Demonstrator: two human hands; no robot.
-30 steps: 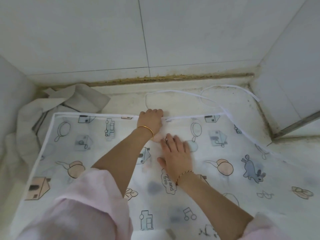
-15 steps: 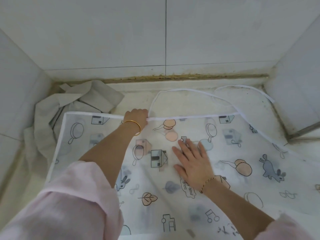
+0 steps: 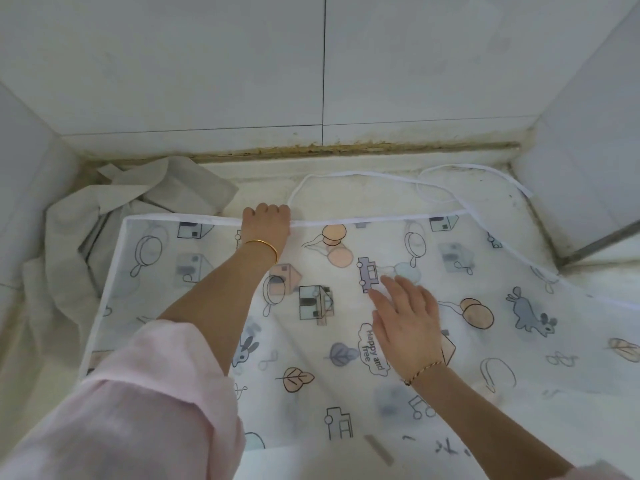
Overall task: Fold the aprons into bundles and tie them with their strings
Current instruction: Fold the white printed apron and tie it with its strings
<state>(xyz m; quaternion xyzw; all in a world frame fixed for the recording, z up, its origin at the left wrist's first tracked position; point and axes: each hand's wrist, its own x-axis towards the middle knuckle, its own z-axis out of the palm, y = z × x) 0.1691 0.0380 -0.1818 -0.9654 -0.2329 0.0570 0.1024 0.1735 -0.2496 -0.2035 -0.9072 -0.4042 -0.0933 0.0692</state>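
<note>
I count one printed apron, spread flat across the middle of the pale surface. Its white string trails in two loops beyond the far edge, towards the right. My left hand grips the apron's far hem, fingers curled over the white binding. My right hand lies flat on the print, fingers straight, holding nothing. One crumpled grey cloth sits at the far left, partly under the apron.
</note>
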